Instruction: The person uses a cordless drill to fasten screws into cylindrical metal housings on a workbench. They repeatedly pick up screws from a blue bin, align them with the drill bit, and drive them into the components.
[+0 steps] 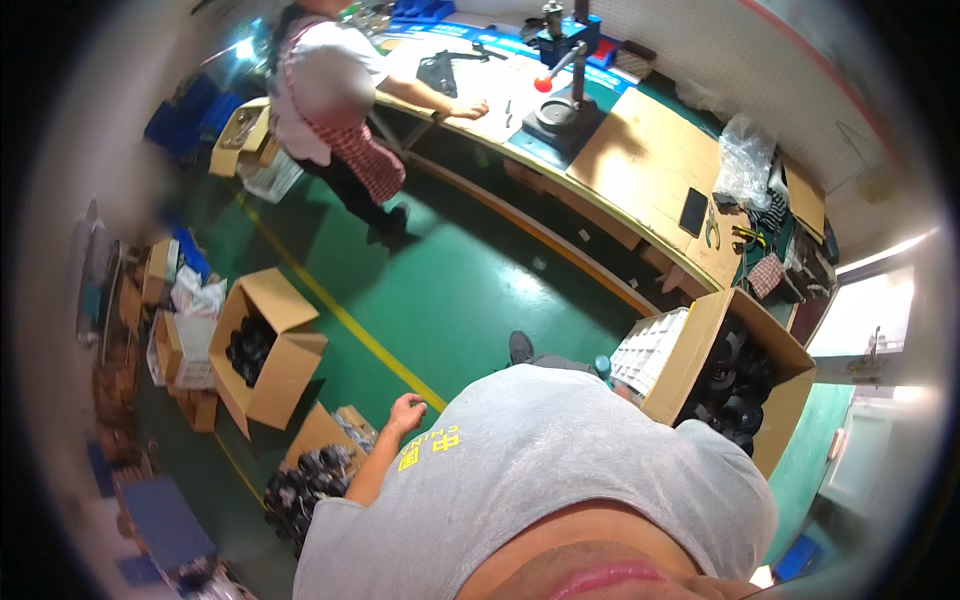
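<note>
Grey shirt: soft knit, yellow print; filled the foreground and covered most of the right arm. Left grip: bare, fingers loosely curled, half open, nothing visible in it; held out over the green floor. Right grip: a sliver only, beside the white crate; opening and hold could not be told.

Black parts, left lot: rounded, heaped beside the left forearm, partly cut off by the sleeve; single pieces hard to separate, pointing in mixed directions. White crate: gridded, rigid, long axis slanting from upper right to lower left; lower end hidden. Right carton: brown cardboard, against the crate, mouth open, longer side running away from the wearer; curved black pieces inside, lower layers hidden.

Flapped carton: farther left, dark contents in shadow. Counter: beyond, bearing a lever press; co-worker alongside, head cut off.
</note>
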Available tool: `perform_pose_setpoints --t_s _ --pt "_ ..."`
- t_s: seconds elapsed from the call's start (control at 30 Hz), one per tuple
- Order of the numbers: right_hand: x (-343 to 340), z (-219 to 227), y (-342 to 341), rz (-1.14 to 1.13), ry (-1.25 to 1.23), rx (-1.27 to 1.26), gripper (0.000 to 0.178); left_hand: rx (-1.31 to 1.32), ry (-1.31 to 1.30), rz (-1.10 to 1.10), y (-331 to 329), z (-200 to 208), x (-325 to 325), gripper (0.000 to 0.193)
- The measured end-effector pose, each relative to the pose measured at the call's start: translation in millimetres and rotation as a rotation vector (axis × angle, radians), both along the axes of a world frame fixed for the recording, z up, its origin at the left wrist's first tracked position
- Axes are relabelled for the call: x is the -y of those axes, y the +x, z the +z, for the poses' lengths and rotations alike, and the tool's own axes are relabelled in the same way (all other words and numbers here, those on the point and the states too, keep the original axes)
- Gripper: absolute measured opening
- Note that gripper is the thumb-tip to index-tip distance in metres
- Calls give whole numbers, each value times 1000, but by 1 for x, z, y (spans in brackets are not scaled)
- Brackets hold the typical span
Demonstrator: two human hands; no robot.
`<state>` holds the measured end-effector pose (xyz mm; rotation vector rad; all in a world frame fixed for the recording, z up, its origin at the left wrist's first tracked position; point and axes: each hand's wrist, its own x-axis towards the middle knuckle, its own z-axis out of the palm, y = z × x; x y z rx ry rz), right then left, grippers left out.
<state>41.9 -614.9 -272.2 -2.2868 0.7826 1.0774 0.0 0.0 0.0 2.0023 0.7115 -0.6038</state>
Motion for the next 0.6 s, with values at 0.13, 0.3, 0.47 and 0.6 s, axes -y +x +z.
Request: perform_pose_setpoints --t_s 0.13,0.3,0.47,0.6 --pt "-85 194 147 182 -32 -7 49 17 87 -17 71 -24 -33 34" --pt "-156 287 287 202 -88 44 48 110 -14 -220 210 -125 -133 28" --pt "-191 275 262 -15 -81 -8 48 66 117 -389 310 -89 -118 31" --pt "-205 273 244 -171 -133 -6 49 49 -28 -521 403 -127 -135 57"
